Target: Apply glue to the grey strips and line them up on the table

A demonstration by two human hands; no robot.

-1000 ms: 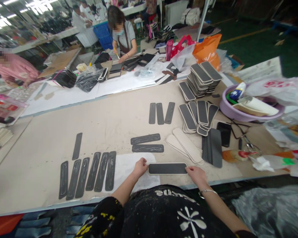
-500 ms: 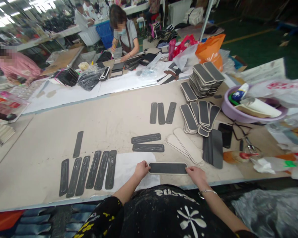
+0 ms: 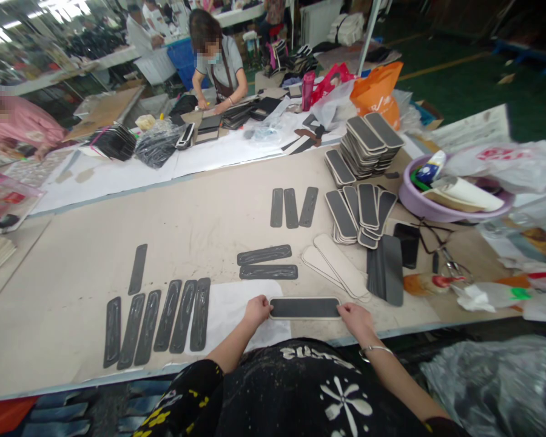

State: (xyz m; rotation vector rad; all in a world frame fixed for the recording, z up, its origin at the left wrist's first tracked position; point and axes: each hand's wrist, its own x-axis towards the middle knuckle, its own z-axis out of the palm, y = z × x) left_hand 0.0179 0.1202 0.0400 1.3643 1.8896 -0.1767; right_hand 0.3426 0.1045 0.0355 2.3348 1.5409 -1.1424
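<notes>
on my feed, the left hand point(image 3: 258, 311) has thumb and fingers pinched together on the left end of a framed strip point(image 3: 305, 308), dark in the middle with a pale border all round. the right hand point(image 3: 357, 321) clamps the opposite end the same way, so the strip stretches level between them, close to the near edge of the table point(image 3: 86, 243) and beside the white sheet point(image 3: 227, 309). i can't tell from this angle whether its underside touches the tabletop or sits slightly above it.

as for progress, i'd count the dark-and-pale pairing in the hands as made, along with the fanned framed pieces point(image 3: 341, 215) and the taller framed stack point(image 3: 366, 135) behind them, which look the same. what i judge left is the loose stuff: six glossy-streaked strips point(image 3: 167, 314) in a slanting row on the left, two crosswise strips point(image 3: 268, 272) with similar streaks, three upper strips point(image 3: 291, 208) and one lone strip point(image 3: 138, 269), none with a border. the pale blanks point(image 3: 343, 267) and the dark strip pile point(image 3: 394, 270) just beside them also look unpaired to me, so i'd call the work well under way but unfinished.
</notes>
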